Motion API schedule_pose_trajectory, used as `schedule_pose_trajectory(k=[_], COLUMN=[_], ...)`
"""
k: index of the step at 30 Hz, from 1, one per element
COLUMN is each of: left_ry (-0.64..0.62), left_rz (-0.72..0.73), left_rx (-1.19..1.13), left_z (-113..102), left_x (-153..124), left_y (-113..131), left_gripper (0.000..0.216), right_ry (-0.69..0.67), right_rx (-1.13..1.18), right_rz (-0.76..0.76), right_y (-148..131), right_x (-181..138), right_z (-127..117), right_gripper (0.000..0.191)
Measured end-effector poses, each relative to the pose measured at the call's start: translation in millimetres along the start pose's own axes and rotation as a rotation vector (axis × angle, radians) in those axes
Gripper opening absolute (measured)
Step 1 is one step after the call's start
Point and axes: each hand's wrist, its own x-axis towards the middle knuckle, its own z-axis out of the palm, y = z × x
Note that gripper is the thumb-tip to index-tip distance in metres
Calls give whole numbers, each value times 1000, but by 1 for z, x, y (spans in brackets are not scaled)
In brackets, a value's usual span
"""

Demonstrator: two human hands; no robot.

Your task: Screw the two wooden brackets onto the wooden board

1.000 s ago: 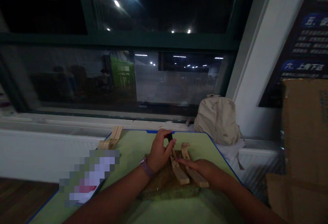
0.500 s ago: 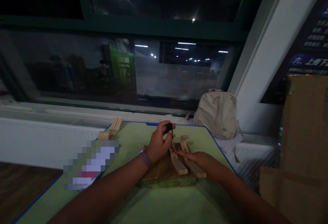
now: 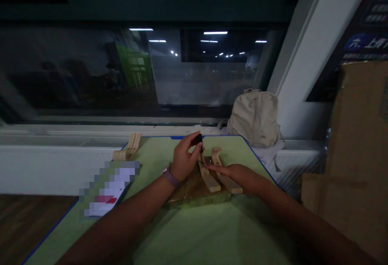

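Note:
My left hand [image 3: 184, 158], with a watch on the wrist, is closed around a screwdriver [image 3: 199, 138] with a black handle. Its thin shaft points down at a curved wooden piece [image 3: 211, 183] with holes in it. My right hand [image 3: 239, 175] reaches in from the right with a finger stretched out, the fingertip against this wooden piece near the shaft's lower end. Its other fingers are mostly hidden. Under that hand lies a second curved wooden piece [image 3: 233, 187] with a hooked far end. Both pieces rest on a brown, tape-wrapped block [image 3: 188, 192].
More curved wooden pieces [image 3: 133, 144] stand at the table's far left corner. A partly blurred paper sheet [image 3: 113, 188] lies on the green tabletop [image 3: 194, 236]. A beige backpack [image 3: 256, 117] sits beyond the far right corner, and cardboard boxes [image 3: 354, 156] stand at right.
The camera view has tilted down and shifted slightly, so the whole scene sits differently. The hands, screwdriver and wooden pieces keep nearly the same arrangement.

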Motion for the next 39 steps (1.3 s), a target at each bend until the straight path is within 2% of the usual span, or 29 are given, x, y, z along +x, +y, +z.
schedule_pose_trajectory(k=[4,12,22,25,30,34,39], left_ry=[-16,-19,-79,-105,-73,-64,-110], left_rz=[-28,93,-17,14,93,51,-65], left_rx=[-73,24,-32,-21,36,32,-93], left_z=[0,-3,-1,-2,-3,-2,0], left_x=[-1,2,1,1,3,2,-2], left_y=[-3,-5,-1,0,1,0,-1], left_gripper=[33,31,35,34,32,34,42], right_ry=[-62,-36,-61,-51,-46,-42,-45], right_rx=[-47,-39,-12,-29,-60,-12,-19], right_rz=[28,1,30,40,16,14,21], right_y=[-4,-1,-8,-4,1,0,-2], right_x=[1,0,-2,-1,0,0,0], right_z=[-4,-1,-8,-4,0,-2,-3], right_gripper=[73,70,73,74,73,72,75])
